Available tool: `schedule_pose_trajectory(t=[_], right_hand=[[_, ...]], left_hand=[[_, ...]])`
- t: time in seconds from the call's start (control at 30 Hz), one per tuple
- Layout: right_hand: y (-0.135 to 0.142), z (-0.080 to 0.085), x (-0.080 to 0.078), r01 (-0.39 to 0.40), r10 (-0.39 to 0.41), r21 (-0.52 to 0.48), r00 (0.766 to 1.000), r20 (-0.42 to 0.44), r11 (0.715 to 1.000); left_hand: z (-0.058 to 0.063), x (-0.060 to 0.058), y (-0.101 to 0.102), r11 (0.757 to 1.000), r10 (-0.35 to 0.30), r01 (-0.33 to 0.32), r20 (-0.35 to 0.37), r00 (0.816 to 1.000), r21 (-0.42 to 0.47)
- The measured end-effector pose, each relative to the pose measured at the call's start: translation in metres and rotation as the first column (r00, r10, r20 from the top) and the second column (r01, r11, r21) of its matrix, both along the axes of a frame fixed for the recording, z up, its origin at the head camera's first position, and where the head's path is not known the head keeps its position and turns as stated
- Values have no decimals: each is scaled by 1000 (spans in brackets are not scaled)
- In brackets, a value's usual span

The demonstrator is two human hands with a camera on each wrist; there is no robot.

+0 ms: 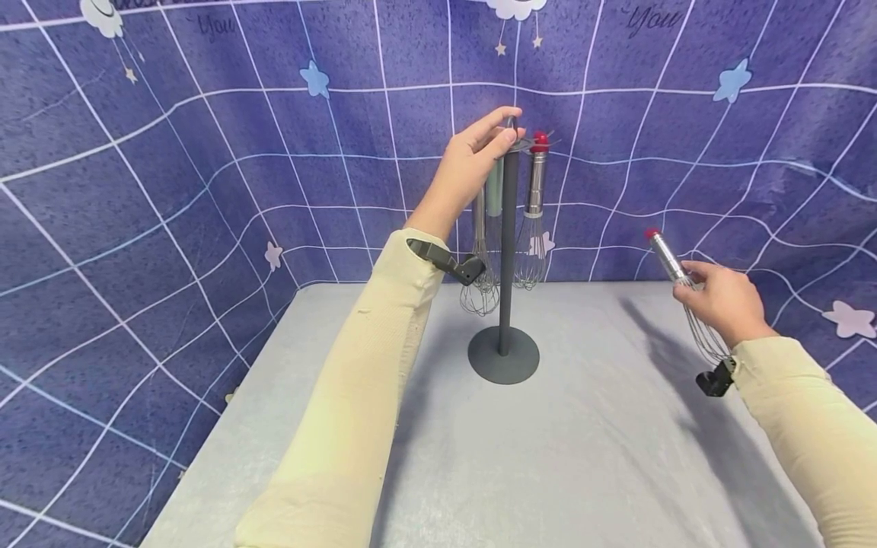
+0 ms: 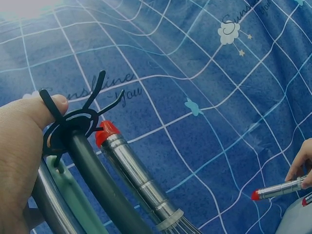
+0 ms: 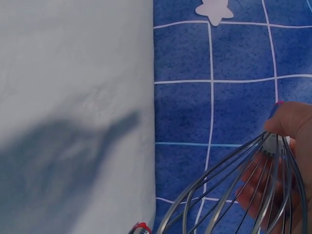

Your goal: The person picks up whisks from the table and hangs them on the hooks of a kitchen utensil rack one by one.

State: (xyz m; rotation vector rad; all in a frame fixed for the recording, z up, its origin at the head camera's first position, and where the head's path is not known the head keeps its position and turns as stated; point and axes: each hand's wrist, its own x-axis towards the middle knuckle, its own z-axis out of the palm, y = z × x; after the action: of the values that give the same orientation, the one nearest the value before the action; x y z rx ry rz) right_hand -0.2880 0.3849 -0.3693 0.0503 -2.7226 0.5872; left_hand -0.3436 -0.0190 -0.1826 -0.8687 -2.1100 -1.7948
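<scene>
My left hand [image 1: 473, 156] grips the top of a dark grey utensil stand [image 1: 508, 251], thumb and fingers around its hook ring. From the hooks hang a red-topped metal whisk [image 1: 537, 179], a utensil with a pale green handle [image 1: 494, 194] and another metal-handled whisk [image 1: 479, 293]. In the left wrist view the curved hooks [image 2: 100, 83] fan out beside my thumb. Off to the right, my right hand [image 1: 726, 301] holds a second red-topped whisk [image 1: 666, 255] where handle and wires meet. Its wire loops [image 3: 219, 195] point back toward my wrist.
A pale grey cloth covers the table [image 1: 548, 457]. Blue gridded fabric [image 1: 384, 183] rises behind and at both sides. Low in the right wrist view shows a small red-tipped metal thing [image 3: 141, 227], mostly cut off. The stand's round base [image 1: 503, 369] sits mid-table.
</scene>
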Motion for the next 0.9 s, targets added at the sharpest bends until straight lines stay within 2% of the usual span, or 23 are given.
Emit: schedule_pose_trajectory(t=[0.17, 0.4, 0.5, 0.63, 0.9], right_hand=[[-5, 6, 2, -7, 7, 0, 1000, -22, 1000], [-10, 12, 2, -28, 29, 14, 996, -79, 1000], [-12, 15, 2, -29, 30, 18, 995, -95, 999], [-14, 18, 2, -26, 27, 15, 994, -103, 1000], [-21, 25, 3, -31, 33, 10, 990, -137, 999]], left_hand=[[1, 3, 1, 1000, 6, -6, 7, 1000, -10], [9, 23, -1, 999, 23, -22, 20, 1000, -26], [10, 27, -1, 1000, 18, -18, 17, 1000, -24], [8, 22, -1, 1000, 10, -10, 10, 1000, -19], [0, 2, 0, 1000, 6, -6, 1, 1000, -14]])
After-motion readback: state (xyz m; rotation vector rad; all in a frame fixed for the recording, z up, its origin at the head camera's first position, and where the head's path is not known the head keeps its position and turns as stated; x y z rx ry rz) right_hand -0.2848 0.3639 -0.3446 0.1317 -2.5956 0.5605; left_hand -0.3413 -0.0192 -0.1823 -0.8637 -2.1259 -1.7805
